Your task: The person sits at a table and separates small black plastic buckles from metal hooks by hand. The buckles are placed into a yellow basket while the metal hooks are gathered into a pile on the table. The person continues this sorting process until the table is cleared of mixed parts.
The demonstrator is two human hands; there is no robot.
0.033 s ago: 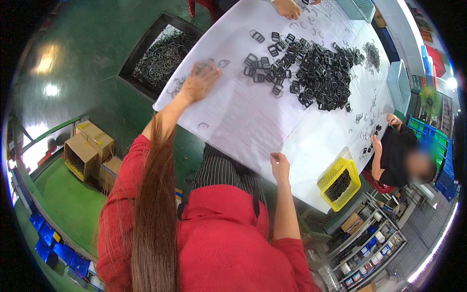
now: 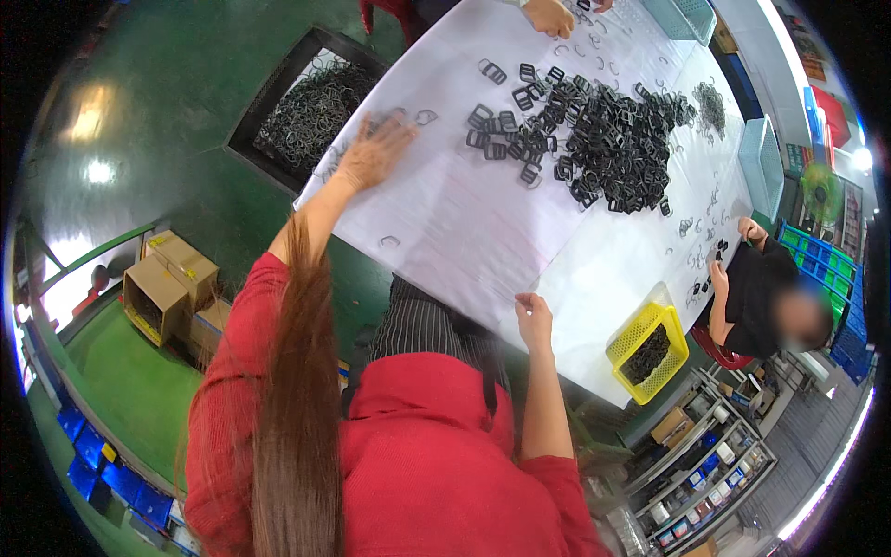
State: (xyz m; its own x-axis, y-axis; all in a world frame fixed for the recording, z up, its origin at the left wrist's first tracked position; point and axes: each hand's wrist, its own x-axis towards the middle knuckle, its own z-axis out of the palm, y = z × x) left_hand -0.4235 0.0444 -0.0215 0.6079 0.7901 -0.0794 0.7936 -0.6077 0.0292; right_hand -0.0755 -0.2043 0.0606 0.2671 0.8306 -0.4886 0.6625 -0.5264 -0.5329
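Observation:
My left hand (image 2: 373, 153) lies palm down with fingers spread on the white-covered table (image 2: 464, 218), near its left edge. Beside its fingertips rests a thin metal ring (image 2: 426, 117), and a few more rings show partly behind the hand. A single curved ring (image 2: 389, 241) sits closer to the near edge. My right hand (image 2: 535, 320) hovers at the near edge, thumb and fingers closed together; whatever they might pinch is too small to make out. A large heap of black slotted buckles (image 2: 617, 139) spreads beyond both hands, with a few loose buckles (image 2: 496, 132) on its left side.
Left of the table, a black box (image 2: 243, 130) holds many metal rings. A yellow basket (image 2: 680, 351) with black pieces stands at the right corner. Co-workers' hands (image 2: 549, 17) (image 2: 719, 277) work at the far and right sides. Pale baskets (image 2: 761, 167) line the far right.
My left hand has slid very slightly toward the table's left edge. The right hand stays in place.

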